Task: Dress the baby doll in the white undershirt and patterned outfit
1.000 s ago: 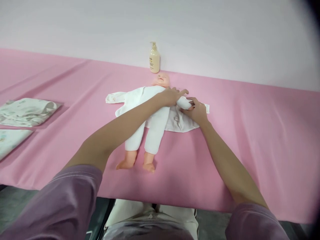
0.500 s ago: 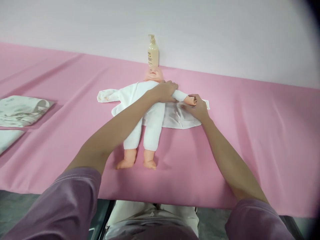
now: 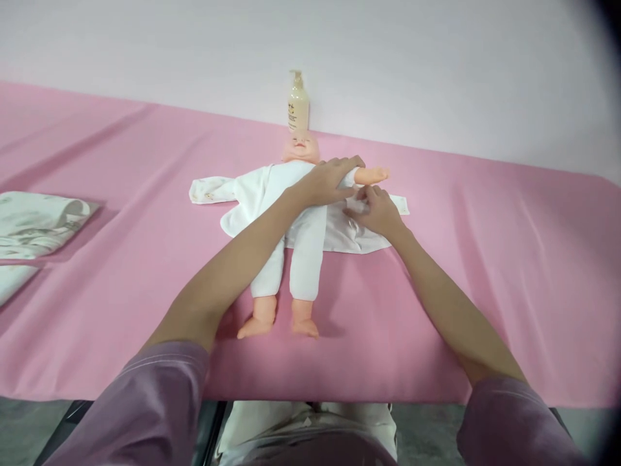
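Observation:
A baby doll (image 3: pixel 306 259) lies on its back, its feet toward me, its body and legs covered in white cloth. Spread beneath and beside it is a white baby shirt (image 3: pixel 356 241); one patterned sleeve (image 3: pixel 213 189) of it stretches out at left. My left hand (image 3: pixel 330 181) is closed around the doll's upper arm at right, and the doll's bare forearm (image 3: pixel 372 175) sticks out past my fingers. Just below that forearm, my right hand (image 3: pixel 377 210) has bent fingers pinching at the shirt's cloth. My fingers partly hide the pinched cloth.
A pump bottle (image 3: pixel 298 107) stands behind the doll's head, close to the white wall (image 3: pixel 436 77). Folded patterned cloths (image 3: pixel 43 223) lie at the far left. The pink table cover (image 3: pixel 145 272) has creases, and its front edge is close to my body.
My right hand has let go of the doll's hand and moved slightly down and left onto the shirt. The doll's forearm now points more upward. My left hand has shifted slightly right along the arm.

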Available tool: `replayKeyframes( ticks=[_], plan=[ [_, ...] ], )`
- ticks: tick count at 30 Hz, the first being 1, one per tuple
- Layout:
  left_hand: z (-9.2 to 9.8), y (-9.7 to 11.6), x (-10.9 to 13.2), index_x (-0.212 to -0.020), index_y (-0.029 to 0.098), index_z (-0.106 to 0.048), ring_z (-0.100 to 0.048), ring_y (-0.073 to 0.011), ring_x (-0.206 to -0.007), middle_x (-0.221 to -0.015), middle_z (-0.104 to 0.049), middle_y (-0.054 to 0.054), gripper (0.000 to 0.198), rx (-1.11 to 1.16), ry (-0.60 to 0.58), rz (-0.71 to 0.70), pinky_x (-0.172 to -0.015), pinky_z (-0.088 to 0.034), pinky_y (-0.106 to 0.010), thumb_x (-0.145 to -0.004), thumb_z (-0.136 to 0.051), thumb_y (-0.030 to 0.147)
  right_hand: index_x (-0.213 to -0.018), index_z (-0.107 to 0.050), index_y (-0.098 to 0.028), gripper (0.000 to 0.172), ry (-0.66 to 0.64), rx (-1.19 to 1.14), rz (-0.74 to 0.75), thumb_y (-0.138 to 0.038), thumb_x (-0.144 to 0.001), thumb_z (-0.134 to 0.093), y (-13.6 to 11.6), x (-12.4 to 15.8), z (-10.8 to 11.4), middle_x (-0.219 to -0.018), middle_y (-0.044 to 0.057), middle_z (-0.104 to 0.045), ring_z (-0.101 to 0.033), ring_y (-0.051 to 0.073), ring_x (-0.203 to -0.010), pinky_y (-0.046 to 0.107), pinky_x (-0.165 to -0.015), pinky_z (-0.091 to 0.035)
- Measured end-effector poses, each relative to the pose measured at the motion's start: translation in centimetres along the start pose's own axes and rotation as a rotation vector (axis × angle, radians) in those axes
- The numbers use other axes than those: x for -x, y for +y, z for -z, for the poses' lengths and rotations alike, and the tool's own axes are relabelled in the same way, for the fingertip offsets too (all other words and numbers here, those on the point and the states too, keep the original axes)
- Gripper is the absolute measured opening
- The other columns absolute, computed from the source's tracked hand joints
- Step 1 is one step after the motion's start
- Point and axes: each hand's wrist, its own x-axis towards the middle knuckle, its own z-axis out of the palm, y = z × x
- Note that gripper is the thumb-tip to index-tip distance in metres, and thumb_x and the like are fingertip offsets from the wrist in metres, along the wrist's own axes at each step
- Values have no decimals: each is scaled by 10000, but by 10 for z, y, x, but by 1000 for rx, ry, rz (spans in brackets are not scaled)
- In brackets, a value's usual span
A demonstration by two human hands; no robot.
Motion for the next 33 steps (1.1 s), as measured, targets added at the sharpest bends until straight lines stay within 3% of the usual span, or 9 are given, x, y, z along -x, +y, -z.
replayKeyframes(
  ticks=[3,6,11,14,16,20,24,29,33],
  plan=[
    [2,2,-1,-1566,263,-712,-742,-398,-1321,-1464,-803,-159,731,87,11,27,-1188,-542,-513,-1183,-514,852,-1637,-659,-208,847,-73,160,-19,-693,-968,-843,-19,-14,-4,-1666,238,-651,-605,515,-1475,705,-1238,-576],
    [3,3,-3,-1484,237,-734,-757,-400,-1281,-1404,-814,-176,779,136,18,24,-1132,-562,-500,-1180,-457,899,-1610,-706,-186,706,-125,203,-78,-625,-1060,-759,-31,-27,-6,-1597,253,-694,-608,510,-1501,674,-1211,-601],
    [7,9,-2,-1623,217,-618,-799,-373,-1237,-1369,-814,-185,677,151,-11,99,-1070,-600,-465,-1246,-435,749,-1443,-841,-190,466,-113,160,-16,-312,-1040,-642,-23,-34,-5,-1286,199,-812,-752,423,-1207,563,-1081,-628],
    [11,17,0,-1812,259,-423,-817,-358,-1257,-1378,-824,-155,673,109,-24,128,-1119,-589,-464,-1273,-421,663,-1262,-883,-174,395,-26,21,-4,-289,-1031,-584,-5,-37,5,-1049,151,-824,-754,369,-1049,505,-1037,-610],
    [12,21,1,-1800,268,-436,-824,-357,-1240,-1362,-837,-143,650,76,-55,131,-1104,-590,-452,-1269,-445,643,-1132,-864,-172,338,57,-72,-48,-316,-1040,-573,5,-40,14,-969,134,-815,-736,340,-980,465,-982,-599],
    [8,23,-1,-1569,243,-625,-820,-346,-1164,-1268,-860,-133,504,-8,-111,162,-1008,-588,-408,-1229,-534,604,-1069,-823,-191,275,92,-166,-64,-319,-1053,-580,11,-42,33,-998,119,-831,-716,300,-967,407,-921,-565],
    [1,21,-5,-1461,246,-638,-808,-335,-1016,-1118,-850,-120,430,-94,-104,224,-886,-569,-406,-1192,-572,575,-1102,-836,-194,287,78,-198,-64,-265,-1046,-564,5,-41,39,-1112,123,-860,-747,302,-1041,419,-971,-564],
    [-1,20,-8,-1452,230,-623,-805,-334,-930,-1096,-854,-123,413,-165,-198,249,-798,-530,-407,-1148,-610,510,-1126,-879,-196,324,87,-316,-110,-254,-1015,-581,7,-42,39,-1181,123,-884,-772,313,-1097,462,-1060,-595],
    [-4,19,-12,-1484,207,-646,-831,-388,-1008,-1159,-868,-156,439,-274,-316,222,-836,-546,-435,-1123,-636,456,-1085,-884,-205,321,116,-378,-118,-235,-978,-584,9,-42,37,-1149,114,-884,-767,306,-1065,462,-1055,-605]
  ],
)
